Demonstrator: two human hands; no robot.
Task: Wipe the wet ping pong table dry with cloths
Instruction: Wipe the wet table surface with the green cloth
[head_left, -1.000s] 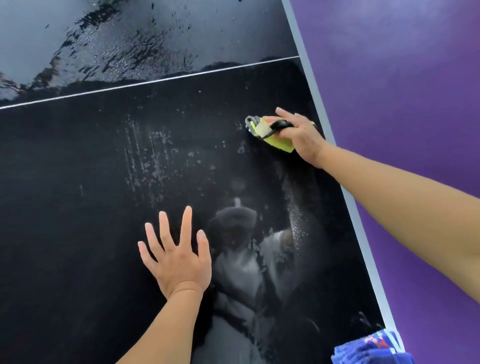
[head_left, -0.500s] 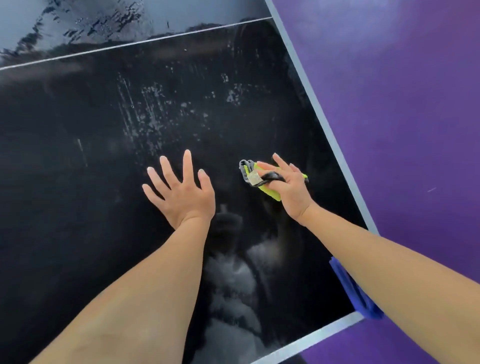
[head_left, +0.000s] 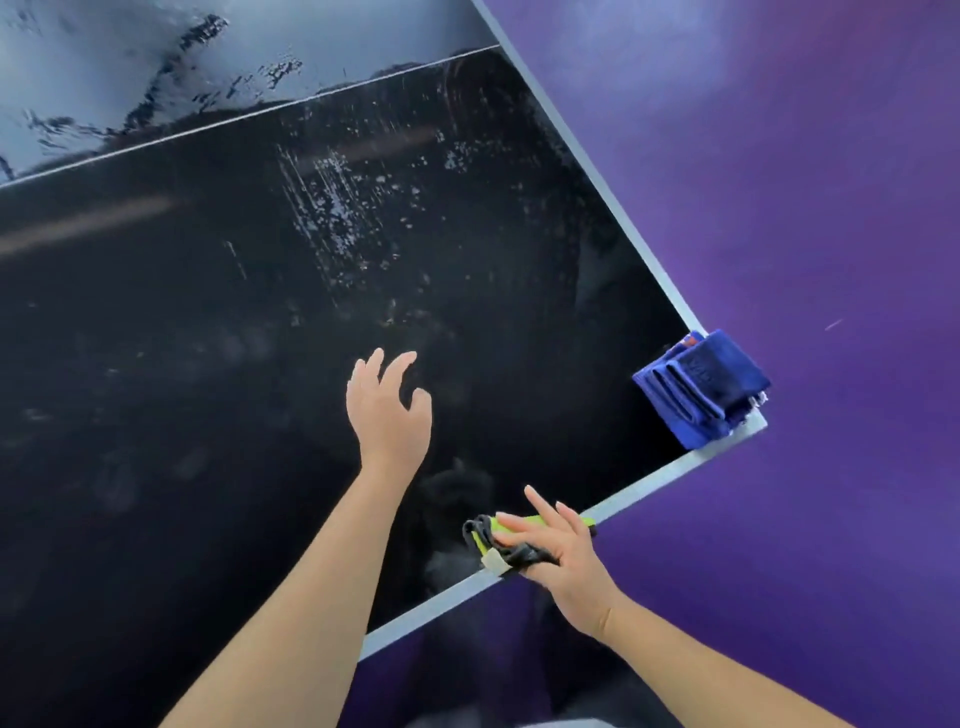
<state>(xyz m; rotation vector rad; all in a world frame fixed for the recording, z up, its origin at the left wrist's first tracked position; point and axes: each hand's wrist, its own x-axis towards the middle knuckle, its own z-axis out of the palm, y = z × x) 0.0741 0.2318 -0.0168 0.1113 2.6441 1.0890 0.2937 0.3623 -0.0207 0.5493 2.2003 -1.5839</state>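
Since the yellow-green cloth (head_left: 524, 532) is soft and light, right hand (head_left: 558, 553) presses it flat-fingered at the table (head_left: 467, 587) near edge; left hand (head_left: 387, 408) loose, empty.

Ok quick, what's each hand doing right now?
Left hand: open, holding nothing.
Right hand: fingers straight, pressing the yellow-green cloth at the table edge.
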